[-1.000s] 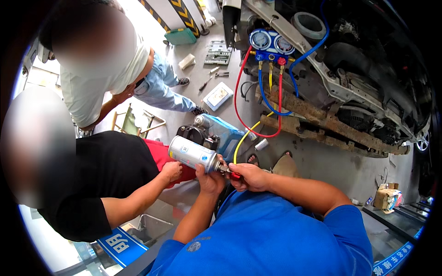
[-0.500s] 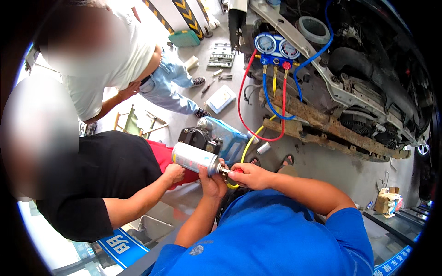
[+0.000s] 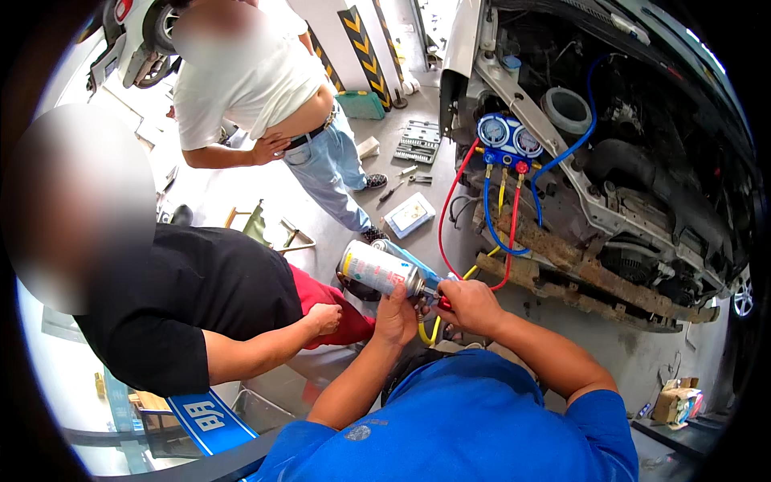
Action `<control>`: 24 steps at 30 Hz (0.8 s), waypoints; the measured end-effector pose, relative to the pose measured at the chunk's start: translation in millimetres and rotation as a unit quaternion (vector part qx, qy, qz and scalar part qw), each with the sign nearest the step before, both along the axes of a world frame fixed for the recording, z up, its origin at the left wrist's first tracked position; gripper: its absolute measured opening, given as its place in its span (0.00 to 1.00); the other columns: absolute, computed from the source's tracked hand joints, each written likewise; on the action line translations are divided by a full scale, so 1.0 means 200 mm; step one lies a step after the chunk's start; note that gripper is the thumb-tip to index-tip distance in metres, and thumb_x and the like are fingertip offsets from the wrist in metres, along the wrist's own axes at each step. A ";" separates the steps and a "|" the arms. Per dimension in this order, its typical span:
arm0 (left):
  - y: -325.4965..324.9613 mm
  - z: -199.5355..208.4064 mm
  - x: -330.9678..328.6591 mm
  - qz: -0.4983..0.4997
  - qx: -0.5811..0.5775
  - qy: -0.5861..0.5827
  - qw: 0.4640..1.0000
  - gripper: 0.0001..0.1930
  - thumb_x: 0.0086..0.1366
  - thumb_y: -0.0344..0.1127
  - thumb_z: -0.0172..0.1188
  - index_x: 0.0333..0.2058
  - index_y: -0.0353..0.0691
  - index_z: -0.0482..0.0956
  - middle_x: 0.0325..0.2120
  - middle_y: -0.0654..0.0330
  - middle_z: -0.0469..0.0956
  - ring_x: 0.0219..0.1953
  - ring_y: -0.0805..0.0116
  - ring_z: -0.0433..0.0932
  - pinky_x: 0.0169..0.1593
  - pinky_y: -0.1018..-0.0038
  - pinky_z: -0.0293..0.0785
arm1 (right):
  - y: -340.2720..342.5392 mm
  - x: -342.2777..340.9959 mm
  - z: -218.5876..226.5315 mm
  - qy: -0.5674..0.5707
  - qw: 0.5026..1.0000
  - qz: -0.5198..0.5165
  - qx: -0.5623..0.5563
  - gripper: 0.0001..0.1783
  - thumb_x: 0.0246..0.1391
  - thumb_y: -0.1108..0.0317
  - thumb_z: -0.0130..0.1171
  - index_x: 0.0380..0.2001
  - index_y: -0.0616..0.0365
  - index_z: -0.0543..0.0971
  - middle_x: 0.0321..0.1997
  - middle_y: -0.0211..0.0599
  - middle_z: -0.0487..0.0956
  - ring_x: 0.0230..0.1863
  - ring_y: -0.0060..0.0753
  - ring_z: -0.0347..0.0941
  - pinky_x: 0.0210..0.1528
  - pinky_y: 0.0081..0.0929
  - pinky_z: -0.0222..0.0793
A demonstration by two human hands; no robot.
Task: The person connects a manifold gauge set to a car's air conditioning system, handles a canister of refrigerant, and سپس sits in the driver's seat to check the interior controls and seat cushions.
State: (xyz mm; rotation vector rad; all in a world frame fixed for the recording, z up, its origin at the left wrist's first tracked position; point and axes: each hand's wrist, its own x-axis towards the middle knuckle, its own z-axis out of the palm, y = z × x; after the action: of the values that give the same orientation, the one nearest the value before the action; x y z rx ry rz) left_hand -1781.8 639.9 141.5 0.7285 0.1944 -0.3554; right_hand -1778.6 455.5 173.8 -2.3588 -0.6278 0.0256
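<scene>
A white and silver aerosol-style can (image 3: pixel 373 267) lies tilted in front of me, its base up and to the left and its neck toward my right hand. My left hand (image 3: pixel 396 318) is closed round the can's neck end. At that neck sits a small valve with a red handle (image 3: pixel 444 303). My right hand (image 3: pixel 472 307) grips this valve, and its fingers partly cover it. A yellow hose (image 3: pixel 426 331) hangs just below the valve. Beside the can, a co-worker's closed hand (image 3: pixel 324 319) is apart from it.
A blue gauge manifold (image 3: pixel 510 135) with red, blue and yellow hoses hangs at the opened car front (image 3: pixel 594 185). A rusty beam (image 3: pixel 554 251) runs below it. One co-worker in black stands at left, another in white beyond. A socket set (image 3: pixel 418 142) lies on the floor.
The view has shifted, so the surroundings sit farther right and lower. The can is tilted more steeply. The near co-worker's hand, beside the can's base before, is now apart from it.
</scene>
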 end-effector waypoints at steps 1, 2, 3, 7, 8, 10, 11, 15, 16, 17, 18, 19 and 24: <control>-0.01 -0.03 0.00 0.021 -0.003 0.039 0.999 0.20 0.57 0.48 0.63 0.45 0.51 0.69 0.37 0.67 0.76 0.37 0.69 0.75 0.32 0.72 0.71 | 0.00 0.02 -0.05 -0.032 0.999 -0.001 -0.015 0.21 0.49 0.50 0.61 0.33 0.56 0.69 0.25 0.44 0.76 0.27 0.51 0.73 0.27 0.44 0.66; -0.02 -0.02 -0.01 0.041 0.000 0.034 0.999 0.20 0.57 0.48 0.63 0.45 0.52 0.69 0.37 0.68 0.76 0.37 0.69 0.75 0.31 0.72 0.71 | 0.01 0.02 -0.10 -0.068 0.997 -0.002 -0.027 0.22 0.49 0.50 0.61 0.34 0.57 0.69 0.25 0.44 0.75 0.27 0.50 0.73 0.27 0.44 0.66; -0.03 -0.01 -0.01 0.062 0.003 0.029 0.998 0.20 0.56 0.48 0.63 0.45 0.52 0.69 0.37 0.68 0.76 0.37 0.69 0.75 0.31 0.72 0.71 | 0.04 -0.02 -0.12 -0.019 0.993 -0.060 0.102 0.22 0.50 0.49 0.60 0.34 0.57 0.70 0.25 0.42 0.75 0.25 0.44 0.72 0.26 0.40 0.66; -0.04 0.01 -0.01 0.056 0.029 0.010 0.998 0.22 0.57 0.53 0.61 0.47 0.52 0.69 0.38 0.67 0.76 0.39 0.70 0.74 0.33 0.72 0.71 | 0.06 -0.08 -0.14 0.430 0.734 -0.150 0.504 0.17 0.56 0.55 0.56 0.38 0.57 0.72 0.26 0.35 0.75 0.21 0.26 0.68 0.24 0.25 0.63; -0.04 0.00 -0.01 0.051 0.044 0.000 0.998 0.22 0.58 0.54 0.59 0.48 0.52 0.70 0.39 0.66 0.76 0.40 0.70 0.74 0.34 0.71 0.72 | 0.06 -0.08 -0.16 0.461 0.676 -0.143 0.557 0.15 0.57 0.57 0.55 0.38 0.57 0.72 0.27 0.35 0.75 0.21 0.26 0.68 0.24 0.24 0.63; -0.03 -0.01 0.02 0.055 0.018 -0.005 0.998 0.22 0.59 0.55 0.58 0.47 0.51 0.70 0.39 0.65 0.76 0.39 0.70 0.75 0.33 0.72 0.72 | 0.06 -0.07 -0.13 0.267 0.796 -0.130 0.528 0.13 0.59 0.57 0.53 0.37 0.56 0.72 0.27 0.34 0.75 0.21 0.25 0.69 0.25 0.23 0.64; -0.02 -0.03 0.02 0.056 0.006 0.002 0.998 0.22 0.59 0.55 0.57 0.47 0.51 0.70 0.39 0.65 0.77 0.39 0.70 0.75 0.33 0.72 0.72 | 0.07 -0.04 -0.06 0.028 0.909 -0.115 0.400 0.13 0.59 0.56 0.51 0.36 0.55 0.72 0.27 0.33 0.75 0.22 0.25 0.69 0.25 0.23 0.65; -0.03 0.01 0.01 0.086 0.016 -0.009 0.996 0.23 0.59 0.56 0.56 0.46 0.49 0.71 0.37 0.64 0.77 0.38 0.70 0.75 0.32 0.73 0.71 | 0.03 -0.03 -0.05 0.302 0.835 -0.129 0.441 0.13 0.55 0.62 0.56 0.41 0.56 0.72 0.36 0.37 0.75 0.32 0.27 0.72 0.34 0.24 0.68; -0.04 0.00 0.01 0.082 0.021 -0.009 0.996 0.23 0.59 0.57 0.56 0.46 0.49 0.71 0.37 0.64 0.77 0.38 0.70 0.75 0.33 0.73 0.71 | 0.02 -0.03 -0.11 0.523 0.665 -0.139 0.514 0.14 0.54 0.65 0.58 0.43 0.56 0.72 0.39 0.37 0.74 0.35 0.28 0.72 0.35 0.25 0.68; -0.05 0.01 0.01 0.076 0.028 -0.011 0.997 0.23 0.59 0.57 0.56 0.46 0.49 0.71 0.37 0.64 0.77 0.38 0.71 0.75 0.33 0.73 0.71 | 0.00 -0.03 -0.17 0.491 0.682 -0.093 0.534 0.17 0.52 0.67 0.59 0.45 0.57 0.72 0.41 0.38 0.73 0.37 0.28 0.72 0.37 0.25 0.68; -0.05 0.02 0.01 0.070 0.010 0.001 0.998 0.22 0.59 0.56 0.57 0.46 0.50 0.71 0.37 0.66 0.77 0.38 0.71 0.74 0.33 0.73 0.70 | -0.02 -0.05 -0.25 0.460 0.692 -0.049 0.554 0.19 0.51 0.69 0.60 0.47 0.58 0.71 0.42 0.38 0.72 0.39 0.28 0.71 0.38 0.25 0.68; -0.05 0.01 0.02 0.067 -0.008 0.012 0.998 0.21 0.58 0.55 0.59 0.45 0.51 0.71 0.37 0.67 0.77 0.37 0.72 0.74 0.32 0.73 0.70 | 0.01 -0.07 -0.16 0.309 0.824 -0.066 0.469 0.19 0.52 0.68 0.59 0.47 0.58 0.70 0.41 0.38 0.72 0.39 0.27 0.71 0.38 0.25 0.68; -0.07 0.02 0.03 0.077 -0.001 0.005 0.997 0.22 0.57 0.57 0.60 0.44 0.52 0.71 0.36 0.69 0.77 0.37 0.72 0.73 0.33 0.74 0.69 | 0.07 -0.09 -0.01 0.237 0.839 -0.159 0.464 0.19 0.54 0.67 0.58 0.48 0.57 0.70 0.38 0.34 0.72 0.37 0.25 0.71 0.37 0.23 0.68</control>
State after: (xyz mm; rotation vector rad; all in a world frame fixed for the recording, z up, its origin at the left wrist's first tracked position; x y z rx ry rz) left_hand -1775.5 626.2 146.5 0.7060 0.2582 -0.2124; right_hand -1797.1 470.3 172.1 -1.3854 0.0411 0.1233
